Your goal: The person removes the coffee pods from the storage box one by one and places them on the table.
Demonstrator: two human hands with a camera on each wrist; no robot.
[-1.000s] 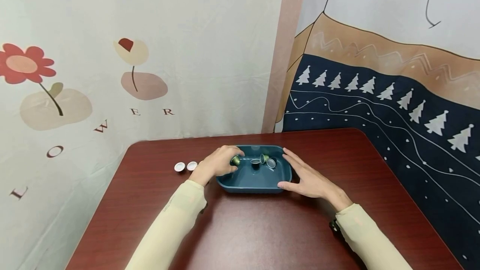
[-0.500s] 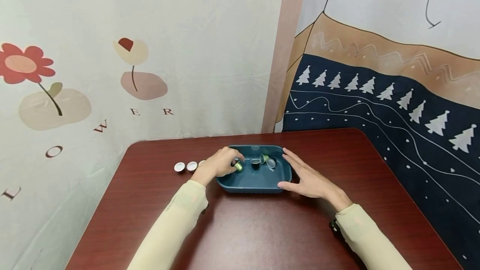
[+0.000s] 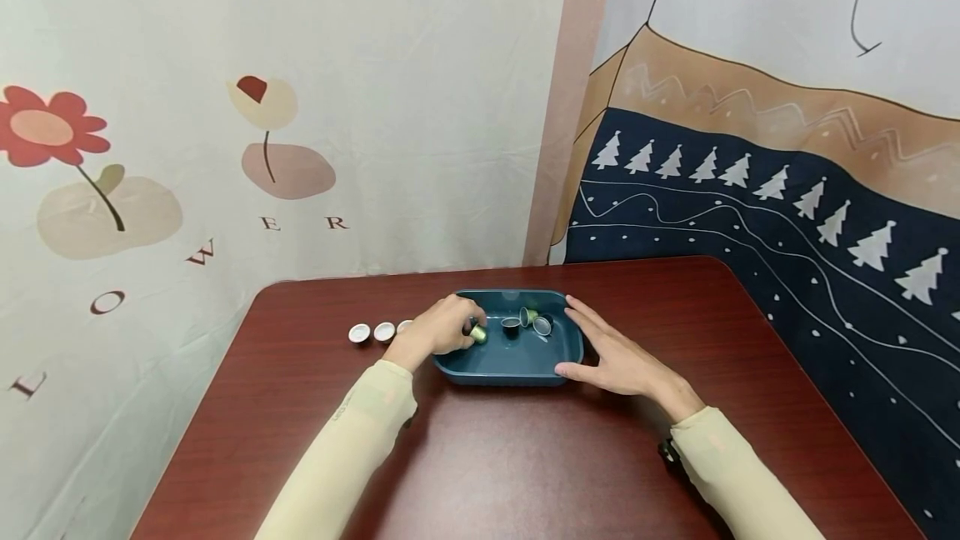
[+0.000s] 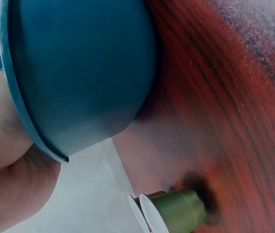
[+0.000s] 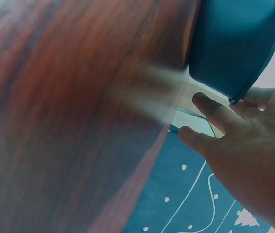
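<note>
A dark teal rectangular tray [image 3: 502, 379] stands on the table. My left hand [image 3: 438, 325] reaches over its left rim, with thumb and fingers curled around a green coffee capsule [image 3: 478, 333] inside; the fingers partly hide it. My right hand [image 3: 618, 358] is spread at the right end of the tray, its fingers at the rim. In the right wrist view, those fingers look nearly straight beside the tray wall [image 5: 234, 48]. Further right in the tray lie a dark capsule [image 3: 511, 327], another green capsule [image 3: 528, 317] and a capsule showing its pale lid [image 3: 542, 326].
Left of the tray, white-lidded capsules stand in a row on the reddish-brown table [image 3: 495, 457], among them a left one [image 3: 359, 333] and a middle one [image 3: 384, 332]. A green capsule [image 4: 181, 211] shows close up in the left wrist view. Printed cloth [image 3: 450, 107] hangs behind.
The green capsule at my left fingers has shifted slightly toward me and right, and turned. My left hand has moved little; the right hand stays at the tray.
</note>
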